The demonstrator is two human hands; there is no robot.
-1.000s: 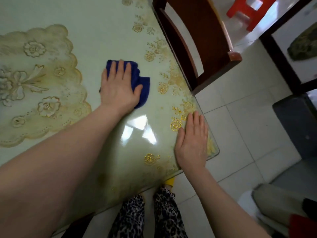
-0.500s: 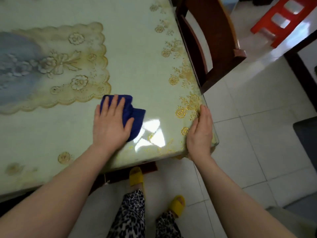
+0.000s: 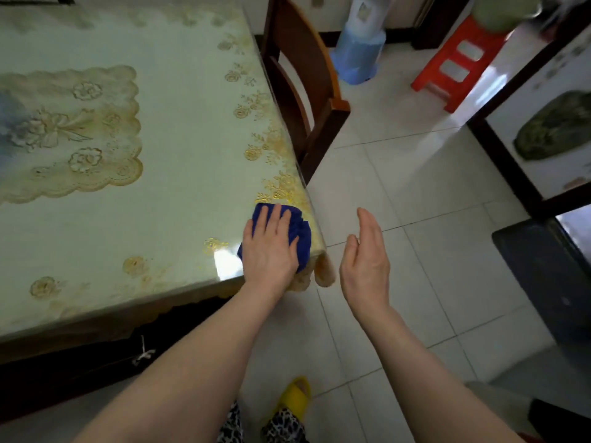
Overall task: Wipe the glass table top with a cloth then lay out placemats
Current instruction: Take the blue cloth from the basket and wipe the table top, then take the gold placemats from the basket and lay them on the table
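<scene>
The glass table top [image 3: 179,174] covers a pale green cloth with gold flower prints. My left hand [image 3: 268,247] lies flat, fingers straight, pressing a blue cloth [image 3: 300,231] onto the table's near right corner. My right hand [image 3: 366,257] hangs in the air just off that corner, over the floor, fingers straight and together, holding nothing. A lace-edged mat pattern [image 3: 73,132] shows on the left part of the table; whether it lies on or under the glass I cannot tell.
A dark wooden chair [image 3: 303,91] stands pushed against the table's right side. On the tiled floor beyond are a blue water dispenser base [image 3: 356,55] and a red plastic stool [image 3: 460,62]. A dark-framed cabinet [image 3: 524,161] stands at right.
My left hand slid the blue cloth toward me and right, to the table's corner. My right hand lifted off the table edge and now hovers beside it.
</scene>
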